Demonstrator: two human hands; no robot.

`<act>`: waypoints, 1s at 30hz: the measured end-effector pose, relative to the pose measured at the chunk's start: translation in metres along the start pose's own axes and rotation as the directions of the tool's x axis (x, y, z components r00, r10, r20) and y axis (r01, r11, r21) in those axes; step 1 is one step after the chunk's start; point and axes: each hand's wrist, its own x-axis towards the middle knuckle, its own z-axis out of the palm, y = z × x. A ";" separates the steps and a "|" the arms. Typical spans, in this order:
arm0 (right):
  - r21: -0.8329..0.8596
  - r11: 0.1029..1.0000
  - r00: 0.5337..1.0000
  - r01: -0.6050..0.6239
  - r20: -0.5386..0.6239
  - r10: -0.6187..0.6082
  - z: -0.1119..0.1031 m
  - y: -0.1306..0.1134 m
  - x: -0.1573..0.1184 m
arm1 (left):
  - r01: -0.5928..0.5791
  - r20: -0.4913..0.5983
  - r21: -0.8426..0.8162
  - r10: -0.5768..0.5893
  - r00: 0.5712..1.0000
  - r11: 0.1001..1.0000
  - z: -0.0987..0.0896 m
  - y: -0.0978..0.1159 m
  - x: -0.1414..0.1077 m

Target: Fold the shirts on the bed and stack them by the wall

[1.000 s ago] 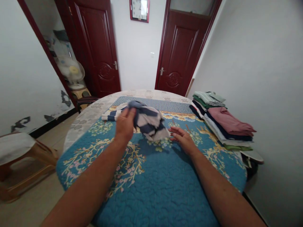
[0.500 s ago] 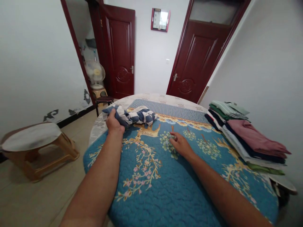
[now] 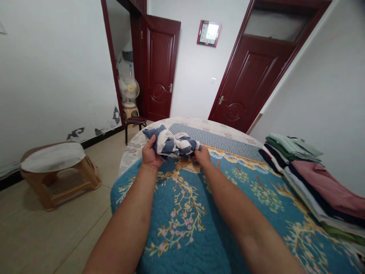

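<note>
A crumpled blue-and-white checked cloth [image 3: 176, 144], perhaps a garment, is stretched between my two hands over the far left part of the table. My left hand [image 3: 151, 154] is closed on its left end, thumb on top. At the right end, my right hand [image 3: 202, 155] pinches the fabric, its fingertips partly hidden. Beneath lies a teal quilted cover [image 3: 239, 228] with a flower and deer pattern. How the cloth is shaped inside its folds cannot be made out.
On the table's right side stands a stack of folded clothes [image 3: 310, 179]. A white patterned tablecloth [image 3: 129, 158] shows at the rim. Left on the floor is a tan plastic stool [image 3: 61, 175]; a dark small stool [image 3: 135, 121] and a fan [image 3: 129, 89] stand farther back.
My right hand has moved left from the bare cover and taken hold of the cloth's right end. The cloth is now held up between both hands. The view has turned slightly left.
</note>
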 end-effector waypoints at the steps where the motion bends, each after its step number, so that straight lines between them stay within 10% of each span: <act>1: 0.001 1.000 0.999 -0.024 -0.031 0.024 -0.016 -0.001 0.006 | -0.009 0.003 -0.007 0.009 1.000 1.000 0.000 0.003 0.001; 4: -0.084 0.996 0.975 -0.001 -0.222 -0.017 -0.091 -0.011 0.027 | -0.028 0.001 -0.018 0.028 1.000 0.999 0.001 0.008 0.002; 7: -0.361 0.906 0.821 0.223 -0.432 -0.374 -0.181 -0.036 0.043 | -0.006 0.025 -0.008 0.007 1.000 1.000 0.009 0.006 -0.001; 10: -0.542 0.771 0.666 0.334 -0.443 -0.600 -0.242 -0.061 0.051 | 0.011 0.096 -0.002 -0.011 0.995 1.000 0.020 -0.003 -0.009; 12: -0.590 0.721 0.657 0.363 -0.387 -0.647 -0.255 -0.062 0.050 | 0.016 0.116 -0.002 -0.016 0.993 1.000 0.025 -0.011 -0.013; 19: -0.518 0.838 0.975 0.171 -0.035 -0.221 -0.199 0.029 -0.009 | 0.094 -0.056 0.021 -0.092 0.994 0.995 0.012 -0.032 0.001; 24: -0.303 0.882 0.925 0.362 0.237 -0.298 -0.151 0.080 -0.101 | 0.072 -0.108 0.044 -0.067 0.992 0.996 0.008 -0.033 0.006; 30: -0.468 0.736 0.870 0.489 0.319 -0.376 -0.113 0.060 -0.163 | 0.014 -0.034 0.077 -0.011 0.999 0.997 0.014 -0.030 0.001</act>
